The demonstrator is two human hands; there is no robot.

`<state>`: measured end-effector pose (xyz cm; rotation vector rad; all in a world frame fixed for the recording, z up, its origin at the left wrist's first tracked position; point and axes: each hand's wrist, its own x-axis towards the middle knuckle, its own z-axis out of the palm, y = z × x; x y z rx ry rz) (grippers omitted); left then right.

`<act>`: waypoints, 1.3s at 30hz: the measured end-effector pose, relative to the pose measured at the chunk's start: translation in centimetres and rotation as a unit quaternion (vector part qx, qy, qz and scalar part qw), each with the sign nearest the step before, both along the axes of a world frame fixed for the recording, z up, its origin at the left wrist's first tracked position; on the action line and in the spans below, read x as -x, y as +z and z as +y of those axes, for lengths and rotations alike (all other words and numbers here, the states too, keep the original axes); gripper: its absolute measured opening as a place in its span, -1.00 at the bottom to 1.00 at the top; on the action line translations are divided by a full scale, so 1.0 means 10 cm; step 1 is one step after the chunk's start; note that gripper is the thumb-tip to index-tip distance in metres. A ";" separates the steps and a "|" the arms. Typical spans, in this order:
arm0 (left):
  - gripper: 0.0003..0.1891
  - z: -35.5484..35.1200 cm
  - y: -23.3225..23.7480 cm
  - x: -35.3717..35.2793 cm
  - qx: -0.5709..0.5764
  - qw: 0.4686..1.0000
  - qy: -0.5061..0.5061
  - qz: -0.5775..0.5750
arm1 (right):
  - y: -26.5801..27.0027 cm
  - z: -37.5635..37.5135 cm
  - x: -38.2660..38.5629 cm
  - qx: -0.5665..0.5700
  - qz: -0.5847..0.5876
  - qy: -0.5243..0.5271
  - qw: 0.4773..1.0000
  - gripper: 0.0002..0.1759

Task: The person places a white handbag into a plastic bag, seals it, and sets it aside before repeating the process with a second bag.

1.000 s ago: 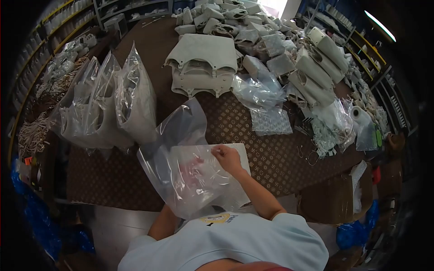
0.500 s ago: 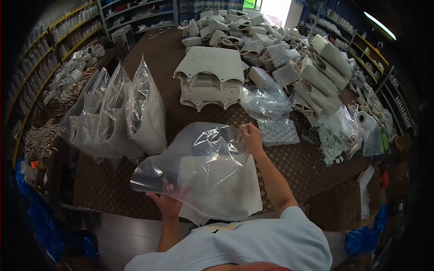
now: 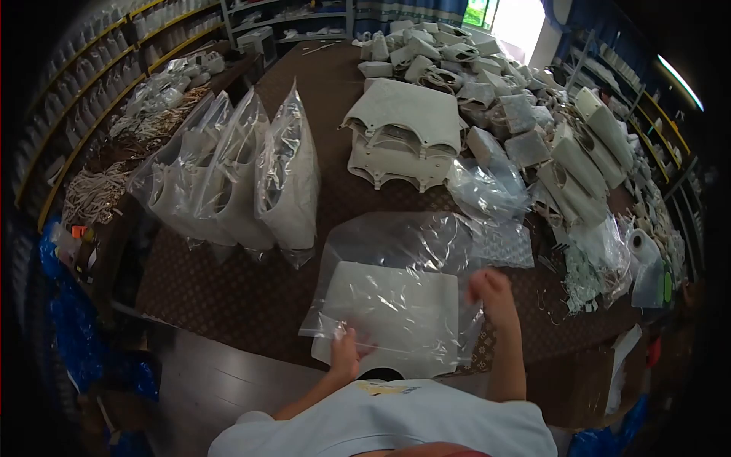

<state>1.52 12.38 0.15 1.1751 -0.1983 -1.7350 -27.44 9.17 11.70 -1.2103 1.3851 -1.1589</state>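
Observation:
A white bag point(image 3: 396, 308) lies on the brown patterned table close to my body. Clear plastic point(image 3: 373, 240) covers most of it and spreads beyond its far edge. My left hand point(image 3: 347, 354) is at the near left part of the bag, at the plastic's near edge; some of its fingers are under the film, and its grip is unclear. At the right edge of the plastic is my right hand point(image 3: 491, 289), blurred, with its fingers curled; whether it pinches the film cannot be made out.
Plastic-wrapped white bags point(image 3: 289, 179) stand at left. Stacked white bags point(image 3: 403, 114) lie beyond the plastic. A large heap of bags point(image 3: 525, 129) fills the back right, with loose clear bags point(image 3: 491, 190) before it. Shelves point(image 3: 99, 68) line the left wall.
The plastic has come down flatter over the white bag, its raised left end lowered. My right hand has moved nearer to my body. The view has shifted, so surroundings appear further right.

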 end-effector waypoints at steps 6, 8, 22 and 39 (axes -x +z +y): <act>-0.57 -0.22 0.05 0.09 -0.001 0.997 0.038 0.072 | -0.79 1.02 -0.74 -0.383 -0.151 0.259 0.874 -0.50; -0.59 -0.25 0.15 0.18 0.025 0.997 0.007 0.077 | -0.97 0.97 -1.02 -0.362 -0.405 0.087 0.835 -0.44; -0.53 0.12 0.49 -0.35 -0.108 0.751 -0.647 0.074 | -1.15 1.14 -0.75 -0.283 -0.277 -0.143 0.907 -0.54; -0.43 -1.62 -0.22 0.45 0.394 0.375 -0.290 -0.787 | -1.13 1.02 -0.67 -0.295 -0.356 -0.179 0.869 -0.77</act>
